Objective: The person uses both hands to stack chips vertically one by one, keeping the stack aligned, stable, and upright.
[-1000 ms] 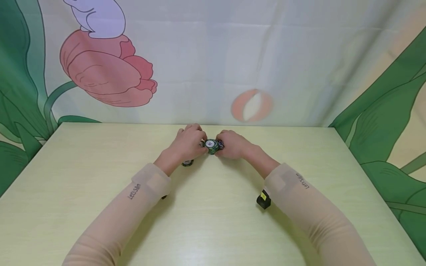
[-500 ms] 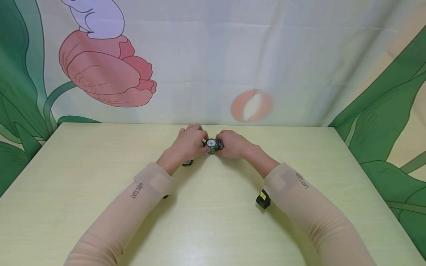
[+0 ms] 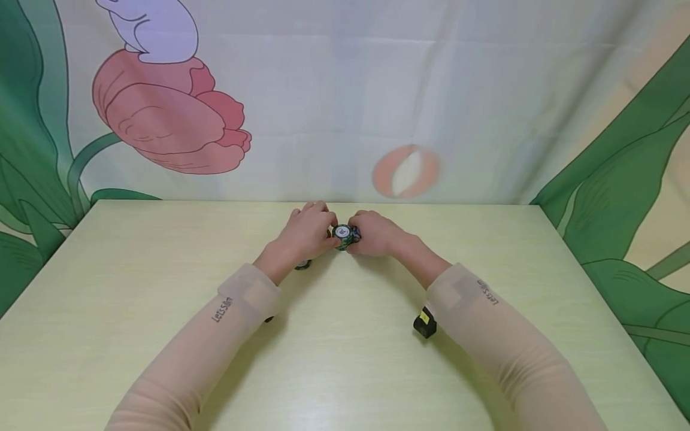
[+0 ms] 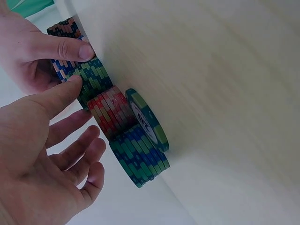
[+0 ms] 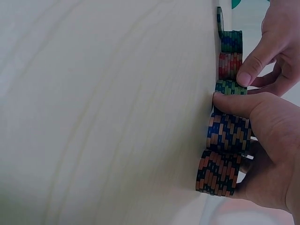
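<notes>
Poker chips stand in a row of stacks near the table's back edge. My left hand [image 3: 308,230] pinches the green stack [image 3: 343,231] with thumb and fingertip from the left. From the right, my right hand [image 3: 376,233] holds the same green stack, its thumb across the stack's side in the right wrist view. Beyond that thumb come a blue-and-orange stack [image 5: 228,132] and a black-and-orange stack [image 5: 218,173]. On the other side stand a red stack [image 4: 111,111] and a green-and-blue stack [image 4: 139,155]. One loose green chip [image 4: 147,119] lies flat in front of them.
The pale wooden table [image 3: 345,359] ends at a printed cloth backdrop [image 3: 323,108]. A small black box with a yellow label [image 3: 424,323] sits under the right sleeve. Both forearms reach in from the near edge.
The left hand and the green stack have shifted very slightly to the right since the first frame. The right hand has hardly moved.
</notes>
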The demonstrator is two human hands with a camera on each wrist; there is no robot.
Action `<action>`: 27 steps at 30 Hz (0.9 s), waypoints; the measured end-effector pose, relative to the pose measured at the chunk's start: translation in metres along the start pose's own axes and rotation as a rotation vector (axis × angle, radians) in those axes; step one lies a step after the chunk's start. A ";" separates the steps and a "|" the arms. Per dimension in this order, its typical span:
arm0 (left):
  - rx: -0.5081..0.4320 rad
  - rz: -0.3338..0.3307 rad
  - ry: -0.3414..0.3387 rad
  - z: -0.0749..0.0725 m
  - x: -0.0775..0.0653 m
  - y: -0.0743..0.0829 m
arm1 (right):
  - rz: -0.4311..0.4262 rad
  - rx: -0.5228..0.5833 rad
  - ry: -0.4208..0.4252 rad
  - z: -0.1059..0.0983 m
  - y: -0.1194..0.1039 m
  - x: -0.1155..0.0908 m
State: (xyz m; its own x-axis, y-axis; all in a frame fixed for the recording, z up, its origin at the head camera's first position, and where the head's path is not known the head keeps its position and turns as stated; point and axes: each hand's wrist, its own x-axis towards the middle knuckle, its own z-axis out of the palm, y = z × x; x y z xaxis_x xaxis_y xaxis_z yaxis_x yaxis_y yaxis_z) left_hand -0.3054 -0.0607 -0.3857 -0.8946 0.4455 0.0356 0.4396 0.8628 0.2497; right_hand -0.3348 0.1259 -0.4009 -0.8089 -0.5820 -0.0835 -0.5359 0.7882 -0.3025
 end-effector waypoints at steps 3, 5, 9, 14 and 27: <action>-0.008 -0.001 -0.001 0.000 -0.001 0.000 | -0.004 -0.002 0.005 0.001 0.001 0.001; -0.013 0.001 0.004 -0.001 -0.003 -0.001 | -0.004 -0.004 0.008 0.001 0.001 0.001; -0.019 0.010 0.021 -0.002 -0.009 -0.004 | 0.000 -0.006 0.012 0.002 0.001 0.000; 0.032 0.022 0.061 -0.003 -0.021 -0.008 | 0.000 -0.004 0.016 0.003 -0.001 -0.001; 0.131 -0.095 -0.127 -0.012 -0.052 -0.006 | 0.014 -0.035 0.028 0.008 -0.006 -0.005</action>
State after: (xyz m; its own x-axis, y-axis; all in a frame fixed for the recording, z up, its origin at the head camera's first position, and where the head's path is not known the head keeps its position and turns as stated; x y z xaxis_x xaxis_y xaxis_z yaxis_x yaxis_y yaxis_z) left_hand -0.2621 -0.0921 -0.3776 -0.9189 0.3800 -0.1060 0.3679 0.9224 0.1175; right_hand -0.3260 0.1226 -0.4060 -0.8224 -0.5657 -0.0608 -0.5323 0.8028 -0.2685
